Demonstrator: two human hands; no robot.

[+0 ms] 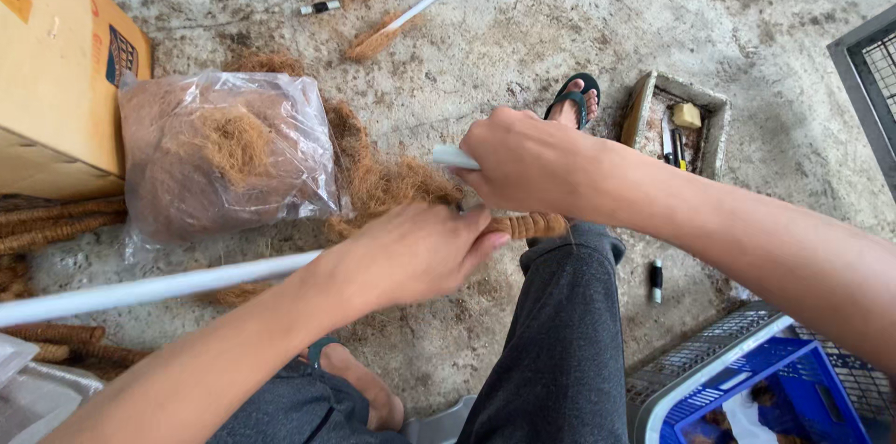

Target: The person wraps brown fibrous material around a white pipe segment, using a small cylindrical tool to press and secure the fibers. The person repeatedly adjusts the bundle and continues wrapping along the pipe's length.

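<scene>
Rough grey concrete floor (579,24) fills the head view, stained and dusty; we sit low over it, with one knee in dark trousers (565,341) pointing to twelve o'clock.

At the centre, our left hand (411,253) closes around a white pipe (159,287), which runs out to nine o'clock; the fingers wrap the place where brown coir rope (532,225) is wound on the pipe. Our right hand (523,159) sits just above, at one o'clock from the left, closed in a fist on a short white end (453,157); whether this is the same pipe or a second piece, we cannot tell.

Loose coir fibre (383,184) lies in a heap touching the hands at eleven o'clock; beside it, at ten o'clock, a clear plastic bag (224,155) holds more fibre, and a cardboard box (56,61) stands behind the bag. At two o'clock a small concrete tray (714,122) keeps small tools; at five o'clock a blue crate (793,388) rests in a grey basket.

We judge some risks: the winding may loosen if the left hand relaxes, because the rope end seems held only by pressure; the long free pipe may swing and push the bag; rough fibre may scratch bare fingers; the foot in a sandal (574,98) is near the work, so a dropped pipe could hit it.
</scene>
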